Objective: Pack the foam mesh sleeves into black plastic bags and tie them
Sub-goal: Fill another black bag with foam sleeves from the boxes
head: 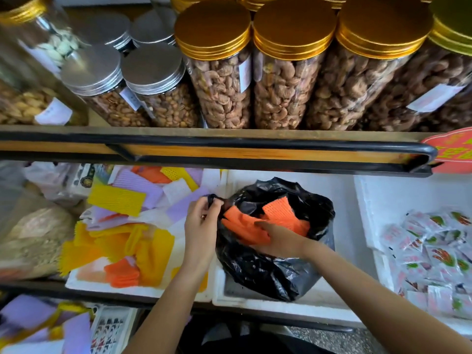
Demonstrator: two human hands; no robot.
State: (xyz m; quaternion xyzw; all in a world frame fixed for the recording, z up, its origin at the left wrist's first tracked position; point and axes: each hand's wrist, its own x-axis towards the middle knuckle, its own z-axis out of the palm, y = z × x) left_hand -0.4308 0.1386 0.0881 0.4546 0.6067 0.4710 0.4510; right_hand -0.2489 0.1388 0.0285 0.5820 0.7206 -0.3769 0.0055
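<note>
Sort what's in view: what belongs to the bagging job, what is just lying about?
Job: black bag, orange sleeves inside it, loose sleeves beside it, left hand, right hand.
Lying about: nut jars, printed sachets.

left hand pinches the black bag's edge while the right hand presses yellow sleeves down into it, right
Not quite. The head view shows that the sleeves under the right hand are orange, not yellow. The rest holds: the left hand pinches the edge of the black bag, and the right hand presses the sleeves down into it.
</note>
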